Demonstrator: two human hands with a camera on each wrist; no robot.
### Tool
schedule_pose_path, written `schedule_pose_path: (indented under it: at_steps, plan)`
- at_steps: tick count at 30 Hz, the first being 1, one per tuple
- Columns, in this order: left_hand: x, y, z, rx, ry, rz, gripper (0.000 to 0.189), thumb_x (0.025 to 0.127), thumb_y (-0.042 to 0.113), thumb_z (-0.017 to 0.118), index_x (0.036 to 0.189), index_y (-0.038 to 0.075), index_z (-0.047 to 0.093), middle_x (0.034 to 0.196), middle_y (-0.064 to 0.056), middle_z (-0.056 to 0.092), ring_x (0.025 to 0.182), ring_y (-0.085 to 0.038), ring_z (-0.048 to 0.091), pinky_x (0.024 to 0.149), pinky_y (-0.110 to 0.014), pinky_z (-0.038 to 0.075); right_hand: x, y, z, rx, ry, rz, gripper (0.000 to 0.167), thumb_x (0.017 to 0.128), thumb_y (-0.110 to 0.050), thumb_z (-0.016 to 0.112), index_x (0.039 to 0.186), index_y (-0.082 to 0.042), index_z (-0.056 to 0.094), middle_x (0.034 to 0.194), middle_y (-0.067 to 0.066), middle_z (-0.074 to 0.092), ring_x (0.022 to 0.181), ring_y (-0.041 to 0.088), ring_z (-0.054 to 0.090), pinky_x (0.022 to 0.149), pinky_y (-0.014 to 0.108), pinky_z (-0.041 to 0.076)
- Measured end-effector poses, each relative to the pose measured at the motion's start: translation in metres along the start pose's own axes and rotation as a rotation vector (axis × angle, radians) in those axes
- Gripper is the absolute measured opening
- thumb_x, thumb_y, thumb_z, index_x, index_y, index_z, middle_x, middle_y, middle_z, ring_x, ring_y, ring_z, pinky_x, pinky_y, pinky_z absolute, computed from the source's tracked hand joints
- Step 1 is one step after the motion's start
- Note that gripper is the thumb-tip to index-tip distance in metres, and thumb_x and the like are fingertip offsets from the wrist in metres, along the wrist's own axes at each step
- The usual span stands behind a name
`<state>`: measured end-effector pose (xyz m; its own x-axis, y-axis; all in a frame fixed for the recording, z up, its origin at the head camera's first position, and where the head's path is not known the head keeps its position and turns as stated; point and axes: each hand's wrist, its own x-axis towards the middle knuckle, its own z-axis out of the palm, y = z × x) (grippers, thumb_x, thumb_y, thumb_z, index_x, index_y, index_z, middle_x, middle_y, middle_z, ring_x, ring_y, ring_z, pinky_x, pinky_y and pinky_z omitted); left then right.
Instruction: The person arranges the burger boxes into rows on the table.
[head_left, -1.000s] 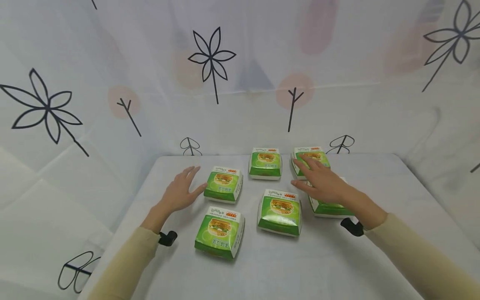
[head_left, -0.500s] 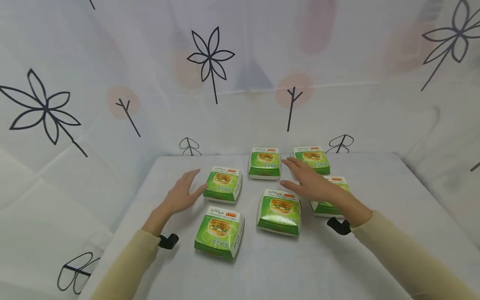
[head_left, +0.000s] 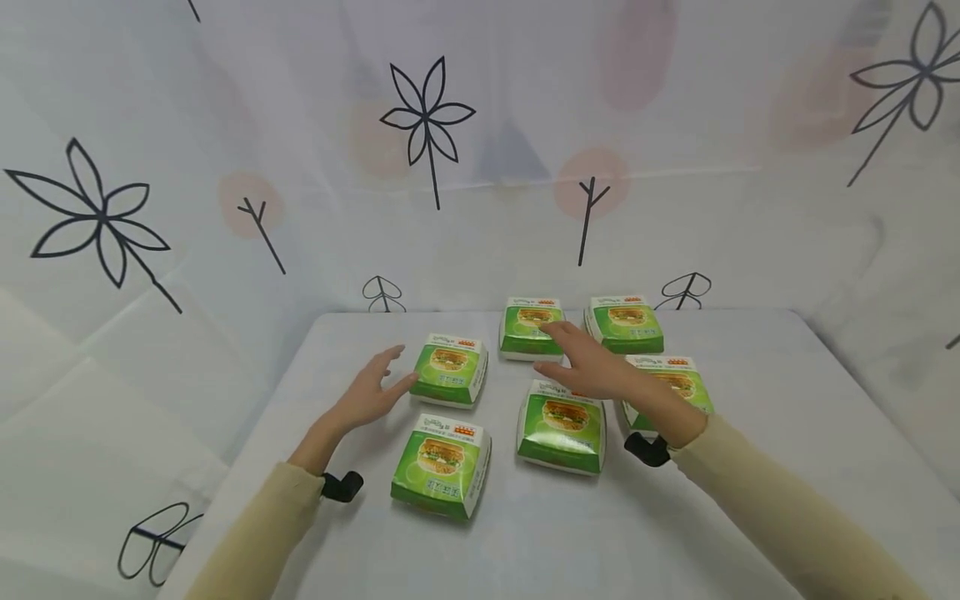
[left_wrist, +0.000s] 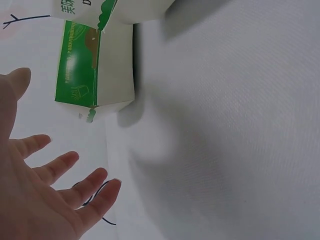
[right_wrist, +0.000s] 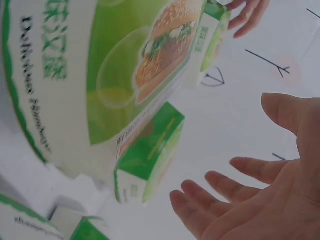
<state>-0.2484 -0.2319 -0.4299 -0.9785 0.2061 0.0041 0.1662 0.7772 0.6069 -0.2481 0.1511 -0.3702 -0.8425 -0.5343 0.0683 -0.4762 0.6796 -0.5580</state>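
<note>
Several green and white burger boxes stand on the white table. My left hand, fingers relaxed and apart, is just left of the back-left burger box; below it lies the front-left burger box. In the left wrist view the palm faces a box's side with nothing in it. My right hand hovers with spread fingers over the gap between the middle front burger box and the back middle burger box, partly covering both. The right wrist view has its bare palm beside the boxes.
At the back right is another burger box, and the right burger box lies partly under my right forearm. A white cloth wall with leaf drawings rises behind the table. Black camera mounts hang at both wrists.
My right hand has moved left, from over the right-hand boxes to over the middle ones. My left hand has dropped back very slightly. The boxes stay where they were.
</note>
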Motion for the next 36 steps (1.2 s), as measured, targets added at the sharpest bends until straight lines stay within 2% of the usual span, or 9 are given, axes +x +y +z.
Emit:
schedule_pose_path:
  at_steps: [6, 15, 22, 29, 36]
  plan:
    - [0.001, -0.001, 0.004, -0.054, -0.021, -0.066, 0.076, 0.102, 0.054, 0.056, 0.162, 0.016, 0.027, 0.163, -0.020, 0.033, 0.141, -0.044, 0.043, 0.106, -0.061, 0.044, 0.008, -0.004, 0.010, 0.019, -0.012, 0.008, 0.069, 0.105, -0.032, 0.058, 0.157, 0.004, 0.031, 0.159, 0.030, 0.032, 0.144, 0.047, 0.036, 0.113, 0.063, 0.036]
    - [0.000, 0.002, 0.005, -0.111, -0.031, -0.125, 0.077, 0.101, 0.057, 0.056, 0.162, 0.019, 0.027, 0.163, -0.017, 0.034, 0.142, -0.041, 0.043, 0.105, -0.061, 0.047, 0.025, -0.012, 0.018, 0.080, -0.049, 0.021, 0.069, 0.105, -0.032, 0.059, 0.157, 0.004, 0.032, 0.161, 0.026, 0.032, 0.149, 0.043, 0.029, 0.119, 0.059, 0.030]
    - [0.004, 0.003, 0.009, -0.178, -0.059, -0.143, 0.076, 0.103, 0.054, 0.055, 0.162, 0.019, 0.026, 0.163, -0.018, 0.033, 0.142, -0.043, 0.043, 0.106, -0.060, 0.046, 0.045, -0.020, 0.025, 0.110, -0.093, 0.062, 0.069, 0.105, -0.031, 0.057, 0.158, 0.004, 0.029, 0.162, 0.026, 0.030, 0.150, 0.043, 0.027, 0.120, 0.058, 0.027]
    - [0.008, 0.003, 0.013, -0.216, -0.058, -0.159, 0.077, 0.102, 0.057, 0.054, 0.162, 0.019, 0.026, 0.163, -0.018, 0.033, 0.142, -0.045, 0.041, 0.108, -0.063, 0.042, 0.060, -0.032, 0.025, 0.167, -0.140, 0.079, 0.069, 0.105, -0.028, 0.057, 0.159, 0.004, 0.027, 0.163, 0.025, 0.028, 0.151, 0.042, 0.025, 0.121, 0.057, 0.026]
    - [0.011, 0.002, 0.020, -0.283, -0.075, -0.177, 0.079, 0.101, 0.059, 0.055, 0.162, 0.018, 0.026, 0.163, -0.018, 0.033, 0.143, -0.046, 0.041, 0.110, -0.061, 0.042, 0.077, -0.035, 0.033, 0.141, -0.168, 0.102, 0.069, 0.105, -0.028, 0.058, 0.158, 0.003, 0.028, 0.162, 0.023, 0.032, 0.150, 0.040, 0.031, 0.120, 0.054, 0.031]
